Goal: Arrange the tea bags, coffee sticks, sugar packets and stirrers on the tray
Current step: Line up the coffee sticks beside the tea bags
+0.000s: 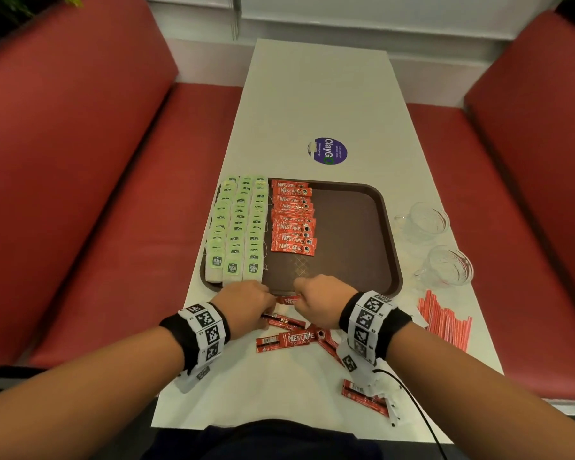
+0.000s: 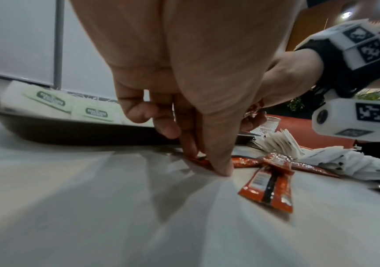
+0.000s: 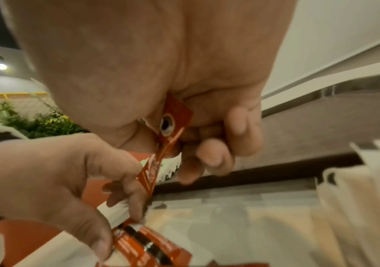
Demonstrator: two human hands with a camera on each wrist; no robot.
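A brown tray (image 1: 356, 227) holds three columns of green tea bags (image 1: 236, 227) on its left side and one column of red coffee sticks (image 1: 292, 217) beside them. Both hands meet at the tray's near edge. My right hand (image 1: 321, 298) grips a red coffee stick (image 3: 173, 119) between thumb and curled fingers, just above the table. My left hand (image 1: 249, 302) points down, and its thumb and finger pinch the end of another coffee stick (image 2: 201, 160) lying on the table. More loose coffee sticks (image 1: 286, 340) lie below the hands. Red-and-white stirrers (image 1: 445, 323) are piled at the right.
Two clear glass cups (image 1: 429, 220) (image 1: 448, 265) stand right of the tray. White packets (image 2: 275, 142) are heaped near my right wrist. A round purple sticker (image 1: 327, 151) lies beyond the tray. Red bench seats flank the narrow white table (image 1: 312, 94).
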